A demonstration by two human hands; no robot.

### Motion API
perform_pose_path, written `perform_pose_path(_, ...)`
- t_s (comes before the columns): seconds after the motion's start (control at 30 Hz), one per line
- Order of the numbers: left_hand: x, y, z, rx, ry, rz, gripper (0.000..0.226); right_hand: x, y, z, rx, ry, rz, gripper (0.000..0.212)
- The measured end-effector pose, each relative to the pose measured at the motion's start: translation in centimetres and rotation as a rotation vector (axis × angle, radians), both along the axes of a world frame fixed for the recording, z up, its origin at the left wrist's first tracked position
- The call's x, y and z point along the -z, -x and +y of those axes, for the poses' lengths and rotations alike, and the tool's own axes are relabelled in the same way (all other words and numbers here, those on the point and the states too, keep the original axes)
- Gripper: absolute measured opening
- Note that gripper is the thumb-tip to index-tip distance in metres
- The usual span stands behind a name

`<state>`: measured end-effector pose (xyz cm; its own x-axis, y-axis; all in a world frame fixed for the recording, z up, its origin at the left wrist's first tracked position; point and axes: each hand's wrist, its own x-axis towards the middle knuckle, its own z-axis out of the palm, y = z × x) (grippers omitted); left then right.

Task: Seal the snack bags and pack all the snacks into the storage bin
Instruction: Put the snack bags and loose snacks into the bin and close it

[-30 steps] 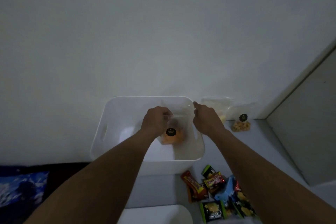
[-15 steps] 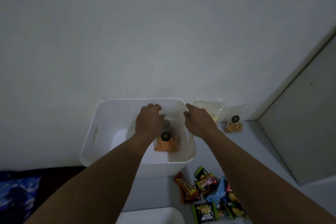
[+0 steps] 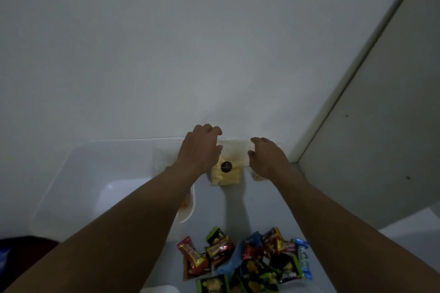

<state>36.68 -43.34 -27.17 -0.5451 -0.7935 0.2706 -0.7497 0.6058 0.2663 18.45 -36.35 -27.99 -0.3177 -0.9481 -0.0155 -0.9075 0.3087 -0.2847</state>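
Two hands have left the storage bin and now sit at the top of a clear snack bag of pale yellow pieces, which stands on the surface just past the bin's right wall, at about 12 o'clock from the pile of wrapped snacks. Half a second ago both hands were inside the bin over the bag of orange snacks; a sliver of orange still shows in the bin beside the left forearm, so that bag looks packed.

The left hand curls over the bag's upper left corner, fingers bent down over the top edge. The right hand sits at the upper right corner. Whether either hand is pinching the seal strip, I cannot tell, since the fingertips are hidden behind the knuckles.

My reading is that the next bag's sealing is starting. Another clear bag peeks out at 3 o'clock of the yellow one, mostly hidden by the right wrist, and the small wrapped packets lie loose at 6 o'clock, so most of the packing remains.
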Motion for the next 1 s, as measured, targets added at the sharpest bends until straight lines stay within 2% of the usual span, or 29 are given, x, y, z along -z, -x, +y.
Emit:
perform_pose_path(0.2,3.0,4.4,-1.6,-0.059,0.104,-0.157,0.04,3.5,7.1,-0.4,0.015,0.0,0.008,0.053)
perform_pose_path(0.37,5.3,5.8,-2.4,-0.077,0.174,-0.243,0.035,6.1,9.9,-1.3,-0.086,-0.026,0.189,0.058)
perform_pose_path(0.63,6.0,7.6,-3.2,-0.157,0.259,-0.358,0.024,8.4,11.0,-3.2,-0.117,0.04,0.413,0.046)
perform_pose_path(0.8,6.3,7.7,-3.0,-0.128,0.313,-0.385,0.019,8.9,11.2,-3.3,-0.164,0.026,0.547,0.035)
perform_pose_path(0.9,6.5,7.5,-2.9,-0.077,0.339,-0.335,0.018,9.6,11.5,-3.2,-0.167,0.032,0.546,0.033)
perform_pose_path(1.0,6.6,7.4,-2.9,-0.041,0.351,-0.281,0.016,10.3,11.4,-3.1,0.007,0.084,0.341,0.025)
